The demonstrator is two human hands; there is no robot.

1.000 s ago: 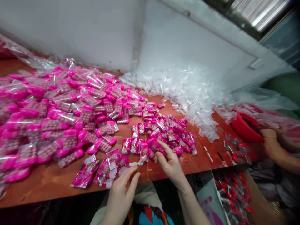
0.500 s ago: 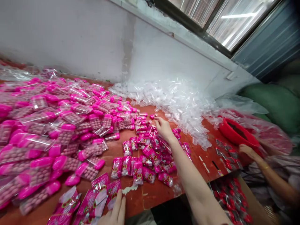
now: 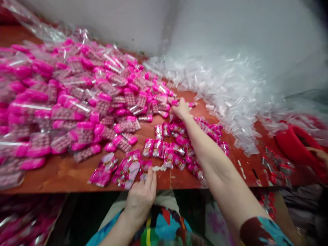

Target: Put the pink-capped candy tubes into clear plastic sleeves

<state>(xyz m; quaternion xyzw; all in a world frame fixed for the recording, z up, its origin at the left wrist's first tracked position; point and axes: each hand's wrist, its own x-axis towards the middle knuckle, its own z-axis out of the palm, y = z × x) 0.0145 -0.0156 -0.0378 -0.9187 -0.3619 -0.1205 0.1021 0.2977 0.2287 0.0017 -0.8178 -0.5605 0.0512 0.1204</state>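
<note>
My right hand [image 3: 181,108] reaches to the right end of a large heap of clear containers with pink caps and pink balls [image 3: 84,102]. Its fingers are bent beside the small pink containers; what they hold, if anything, is blurred. Resting at the table's front edge, my left hand [image 3: 143,191] has its fingertips on a small pink packet [image 3: 145,169], fingers together. Larger pink packets [image 3: 128,167] lie just left of it. Between my hands is a pile of small shiny pink packets [image 3: 179,145], partly under my right forearm.
Clear empty plastic pieces [image 3: 220,89] are heaped along the wall. On the right of the red-brown table [image 3: 64,177] stand a red basin [image 3: 294,147] and small red-and-clear items [image 3: 278,167]. Another person's hand [image 3: 319,155] is at the basin.
The view has tilted down and shifted left, showing my lap. My right hand has moved toward the capped containers. The other person's hand has moved into the basin, which is tilted.
</note>
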